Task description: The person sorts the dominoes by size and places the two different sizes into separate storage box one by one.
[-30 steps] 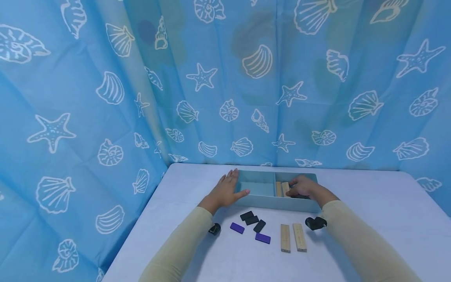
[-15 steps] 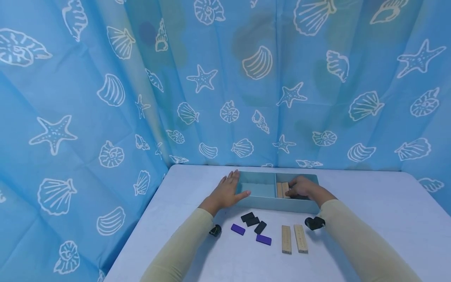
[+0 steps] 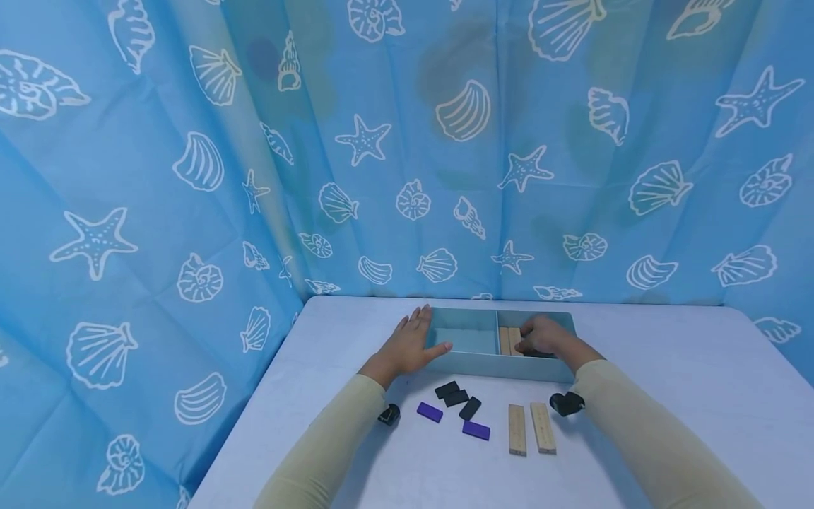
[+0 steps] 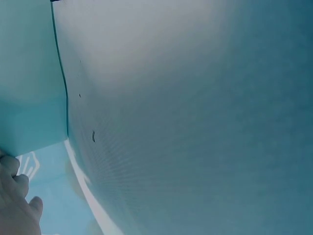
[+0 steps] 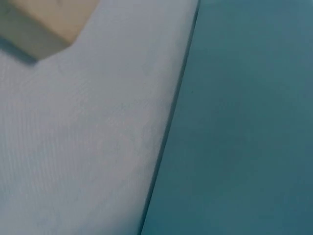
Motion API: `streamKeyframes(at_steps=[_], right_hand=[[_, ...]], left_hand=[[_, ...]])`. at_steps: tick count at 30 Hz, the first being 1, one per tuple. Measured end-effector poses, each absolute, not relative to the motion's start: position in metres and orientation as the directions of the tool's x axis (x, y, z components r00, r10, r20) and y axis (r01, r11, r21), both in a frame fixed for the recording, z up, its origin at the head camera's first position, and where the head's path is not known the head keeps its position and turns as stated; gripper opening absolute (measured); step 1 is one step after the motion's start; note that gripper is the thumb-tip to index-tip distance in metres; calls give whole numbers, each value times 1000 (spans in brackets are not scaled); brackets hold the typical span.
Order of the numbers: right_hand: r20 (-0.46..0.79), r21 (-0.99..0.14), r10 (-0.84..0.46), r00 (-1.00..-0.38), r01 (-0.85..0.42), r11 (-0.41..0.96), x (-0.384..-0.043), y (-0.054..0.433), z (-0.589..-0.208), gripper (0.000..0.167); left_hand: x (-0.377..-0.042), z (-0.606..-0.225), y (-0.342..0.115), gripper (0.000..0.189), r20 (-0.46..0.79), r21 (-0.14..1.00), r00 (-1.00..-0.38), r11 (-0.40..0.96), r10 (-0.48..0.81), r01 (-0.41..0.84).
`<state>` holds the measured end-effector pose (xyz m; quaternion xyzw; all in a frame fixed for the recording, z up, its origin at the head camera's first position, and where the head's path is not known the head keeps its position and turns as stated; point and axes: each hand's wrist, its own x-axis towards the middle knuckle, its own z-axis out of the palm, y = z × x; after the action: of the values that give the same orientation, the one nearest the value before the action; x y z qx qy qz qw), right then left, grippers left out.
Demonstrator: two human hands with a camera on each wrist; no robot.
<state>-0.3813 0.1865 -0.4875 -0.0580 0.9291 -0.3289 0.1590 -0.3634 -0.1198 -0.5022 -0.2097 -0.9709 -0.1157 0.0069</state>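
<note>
two pale, oblong wooden blocks lie side by side in the grey-blue box's right compartment. the right hand touches one, its grip unclear; the left hand, fingers straight, rests against the box.

Curtained-off spot, rm. type unclear: white tbl., blue shell-print curtains

My left hand and right hand are bare. I wear a left sleeve and a right sleeve, long, of plain yellowish-beige cloth. Beside them, my left device and right device, 2 in total, are small, black, rounded.
</note>
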Motion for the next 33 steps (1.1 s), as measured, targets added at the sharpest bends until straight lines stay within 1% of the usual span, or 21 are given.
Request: streamKeyframes(at_steps=[6,8,11,13,18,21,23,27,33], right_hand=[[-230,-628,-241,-943,-45,777,-380,188,-486,31],[-227,-631,-256,-940,-58,773,-380,188,-485,25],[-226,-629,-265,-937,-67,774,-379,188,-484,22],[-232,-623,-260,-937,-61,779,-379,189,-484,25],[-255,-610,-228,-940,-27,792,-379,191,-484,46],[-270,-609,-218,-938,-9,793,-379,192,-483,53],[-280,-615,-217,-935,1,788,-378,193,-480,53],[-285,-651,-220,-933,20,759,-377,195,-474,49],[-272,-774,-256,-928,53,631,-368,197,-468,48]], left_hand=[[-362,-499,-120,101,58,200,-911,889,409,412],[-362,-499,-119,100,60,208,-911,887,409,412],[-362,-499,-118,97,60,228,-911,883,407,410],[-362,-499,-118,96,59,238,-912,882,405,407],[-362,-499,-117,96,58,232,-914,885,402,404],[-362,-500,-117,96,54,233,-914,885,402,403],[-363,-501,-118,97,54,226,-914,886,402,404],[-364,-500,-119,98,65,209,-910,886,410,414],[-363,-499,-119,99,52,211,-911,887,409,410]])
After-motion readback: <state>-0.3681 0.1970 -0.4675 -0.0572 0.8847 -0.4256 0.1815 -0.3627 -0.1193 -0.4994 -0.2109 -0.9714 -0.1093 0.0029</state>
